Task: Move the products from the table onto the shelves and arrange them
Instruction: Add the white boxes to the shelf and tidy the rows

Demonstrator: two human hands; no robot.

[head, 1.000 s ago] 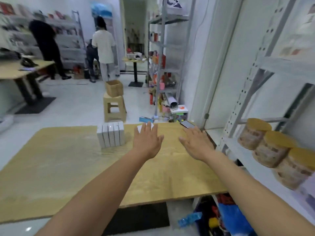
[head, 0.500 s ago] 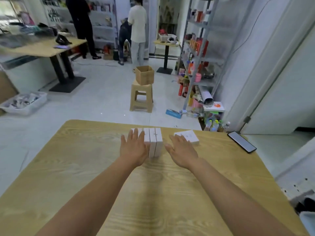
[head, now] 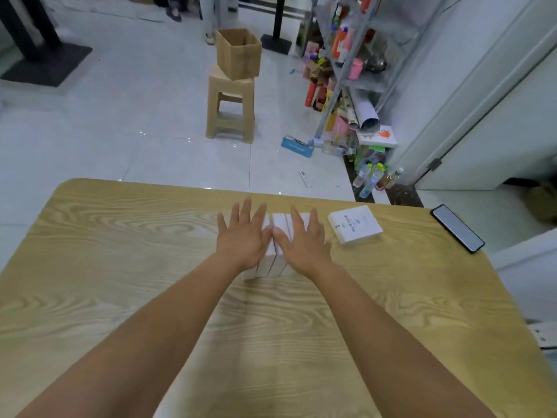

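Left hand (head: 242, 236) and right hand (head: 304, 244) are lying flat, fingers spread, over the row of upright white boxes (head: 278, 221) standing on the table (head: 120, 242). A flat white box (head: 355, 224) is lying just right of that row, with a phone (head: 457, 228) farther right.

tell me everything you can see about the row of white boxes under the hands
The row of white boxes is a tight pack of slim, plain cartons, cardboard by the look, standing on edge side by side on the wooden table. About four show; the hands hide part. The left hand and right hand lie flat over their tops, fingers straight and spread. A flat white box lies apart to the right.
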